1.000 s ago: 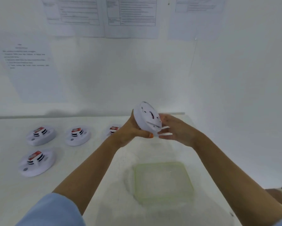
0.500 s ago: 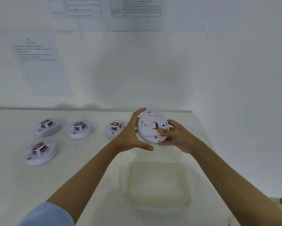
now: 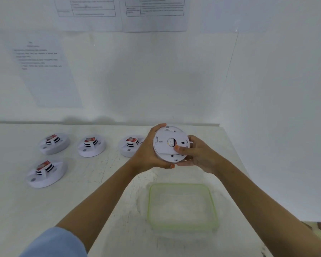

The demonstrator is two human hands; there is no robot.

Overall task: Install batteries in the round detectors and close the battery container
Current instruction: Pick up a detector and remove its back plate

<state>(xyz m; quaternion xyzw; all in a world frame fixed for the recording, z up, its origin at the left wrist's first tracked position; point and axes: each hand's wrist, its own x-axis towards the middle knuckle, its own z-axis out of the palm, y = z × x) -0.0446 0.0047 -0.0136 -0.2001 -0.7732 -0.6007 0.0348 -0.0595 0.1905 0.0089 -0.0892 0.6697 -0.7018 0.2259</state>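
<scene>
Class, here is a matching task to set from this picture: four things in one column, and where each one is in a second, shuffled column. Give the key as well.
Things
1. held detector
2. green-rimmed container
3. front-left detector
4. printed sheets

Places
A. fixed to the wall
B. on the table, alone in front of a row of three
C. on the table, nearest the person
D. above the table, gripped by the left hand and right hand

Pairs: 1-D, 2-C, 3-B, 4-A
</scene>
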